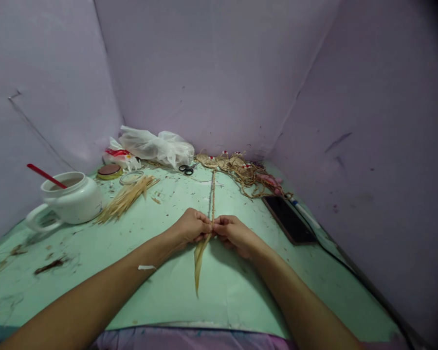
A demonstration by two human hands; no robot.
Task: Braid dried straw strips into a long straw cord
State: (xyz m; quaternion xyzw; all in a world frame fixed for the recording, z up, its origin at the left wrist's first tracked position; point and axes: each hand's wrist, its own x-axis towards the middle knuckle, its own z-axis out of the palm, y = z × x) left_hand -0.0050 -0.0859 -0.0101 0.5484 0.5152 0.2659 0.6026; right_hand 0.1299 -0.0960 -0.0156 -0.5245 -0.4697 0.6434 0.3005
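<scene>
My left hand (191, 226) and my right hand (233, 233) meet at the middle of the table, both closed in a pinch. Between their fingertips is the near end of a thin twisted straw cord (213, 194), which runs straight away from me toward the back. A flat, pale yellow-brown strip of dried leaf (200, 265) hangs out below my fingers toward me. The exact spot where strip and cord join is covered by my fingertips.
On the left stand a white mug (78, 199) with a red stick and a bundle of dried strips (126, 200). Scissors (187, 169), a plastic bag (160, 146) and woven straw pieces (229, 163) lie at the back. A phone (288, 218) rests at right beside a cable.
</scene>
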